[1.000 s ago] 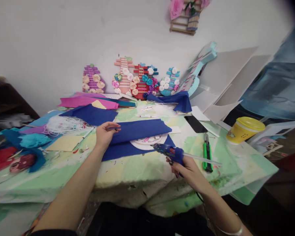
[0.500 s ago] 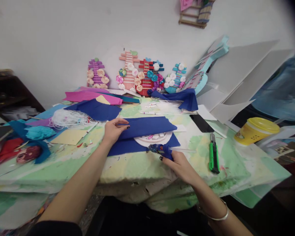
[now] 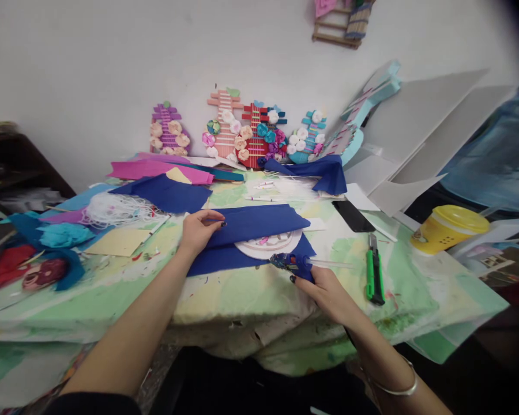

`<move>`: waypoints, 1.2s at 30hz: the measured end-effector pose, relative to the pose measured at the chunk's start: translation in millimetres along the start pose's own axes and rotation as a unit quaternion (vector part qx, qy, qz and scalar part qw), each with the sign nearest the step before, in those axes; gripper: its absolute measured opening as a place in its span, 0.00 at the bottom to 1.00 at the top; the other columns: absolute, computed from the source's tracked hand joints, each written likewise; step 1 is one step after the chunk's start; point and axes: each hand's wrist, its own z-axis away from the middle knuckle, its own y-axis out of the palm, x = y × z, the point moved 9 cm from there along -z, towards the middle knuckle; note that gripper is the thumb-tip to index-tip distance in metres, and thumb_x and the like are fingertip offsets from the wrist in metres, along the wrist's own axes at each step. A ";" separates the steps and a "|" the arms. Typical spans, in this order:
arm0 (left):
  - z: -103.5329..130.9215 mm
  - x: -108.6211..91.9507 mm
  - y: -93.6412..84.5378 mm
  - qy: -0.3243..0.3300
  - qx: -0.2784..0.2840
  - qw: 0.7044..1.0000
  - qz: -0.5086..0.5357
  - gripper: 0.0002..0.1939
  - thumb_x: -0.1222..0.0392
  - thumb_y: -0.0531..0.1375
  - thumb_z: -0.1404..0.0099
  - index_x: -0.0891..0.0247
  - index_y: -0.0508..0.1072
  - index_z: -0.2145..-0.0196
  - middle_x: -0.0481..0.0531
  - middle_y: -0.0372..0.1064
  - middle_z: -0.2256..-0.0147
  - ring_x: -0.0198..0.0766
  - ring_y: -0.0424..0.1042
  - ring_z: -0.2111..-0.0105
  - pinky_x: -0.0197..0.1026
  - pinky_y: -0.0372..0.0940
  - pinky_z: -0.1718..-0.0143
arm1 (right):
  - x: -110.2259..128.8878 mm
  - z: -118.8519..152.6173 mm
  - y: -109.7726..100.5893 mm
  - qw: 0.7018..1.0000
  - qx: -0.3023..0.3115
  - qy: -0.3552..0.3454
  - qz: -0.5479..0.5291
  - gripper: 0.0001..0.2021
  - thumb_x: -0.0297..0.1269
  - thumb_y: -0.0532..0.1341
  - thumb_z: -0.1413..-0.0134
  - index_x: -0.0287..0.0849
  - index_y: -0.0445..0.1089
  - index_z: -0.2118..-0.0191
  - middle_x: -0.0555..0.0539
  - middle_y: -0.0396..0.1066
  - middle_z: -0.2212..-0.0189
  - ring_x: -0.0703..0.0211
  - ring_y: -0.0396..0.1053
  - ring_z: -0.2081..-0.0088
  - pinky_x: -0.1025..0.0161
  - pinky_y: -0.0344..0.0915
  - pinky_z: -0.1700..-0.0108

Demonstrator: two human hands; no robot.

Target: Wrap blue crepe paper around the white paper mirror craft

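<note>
My left hand (image 3: 199, 230) pinches the left part of a dark blue sheet (image 3: 255, 223), which is folded over toward the back. Under the sheet shows part of a white rounded piece (image 3: 266, 246) with pinkish marks, lying on more blue material (image 3: 225, 259). In my right hand (image 3: 324, 285) is a blue glue gun (image 3: 292, 262), with a clear glue stick out of its back. Its nozzle points left, at the front edge of the lower blue material.
A green box cutter (image 3: 375, 271) and a black phone (image 3: 353, 217) lie on the right, near a yellow tub (image 3: 452, 227). White string (image 3: 116, 208) and fabric scraps lie left. Flower-trimmed guitar shapes (image 3: 255, 135) lean on the wall.
My right hand has moved slightly right with the glue gun, its nozzle shifting along the front edge of the blue material. My left hand has stayed on the folded sheet.
</note>
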 end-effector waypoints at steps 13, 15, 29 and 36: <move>1.5 -2.1 7.5 0.022 0.033 0.999 -0.034 0.13 0.55 0.65 0.54 0.64 0.75 0.70 0.53 0.76 0.69 0.43 0.75 0.66 0.44 0.70 0.58 | -16.8 6.5 -26.9 0.999 -0.027 0.031 0.003 0.16 0.43 0.54 0.47 0.43 0.55 0.80 0.53 0.59 0.80 0.64 0.54 0.76 0.65 0.51 0.72; 6.1 -17.3 17.5 0.092 0.081 0.989 -0.084 0.17 0.52 0.67 0.53 0.63 0.76 0.67 0.55 0.75 0.62 0.46 0.73 0.57 0.48 0.64 0.49 | -22.0 6.9 -29.3 0.999 -0.030 0.036 0.002 0.16 0.43 0.55 0.47 0.42 0.56 0.81 0.53 0.60 0.80 0.64 0.54 0.77 0.65 0.51 0.73; 75.6 -64.4 86.4 0.372 0.258 0.843 -0.290 0.05 0.60 0.61 0.41 0.59 0.74 0.65 0.55 0.61 0.44 0.52 0.51 0.41 0.58 0.51 0.43 | -36.1 9.5 -31.1 0.997 -0.031 0.065 -0.031 0.18 0.46 0.55 0.49 0.44 0.52 0.82 0.54 0.51 0.84 0.65 0.50 0.79 0.65 0.47 0.76; 69.5 -55.9 82.9 0.365 0.244 0.852 -0.285 0.05 0.61 0.59 0.39 0.58 0.76 0.67 0.54 0.64 0.47 0.51 0.53 0.42 0.58 0.53 0.44 | -31.1 8.1 -29.3 0.998 -0.037 0.042 -0.041 0.16 0.44 0.56 0.49 0.42 0.55 0.82 0.55 0.52 0.83 0.66 0.49 0.79 0.66 0.48 0.76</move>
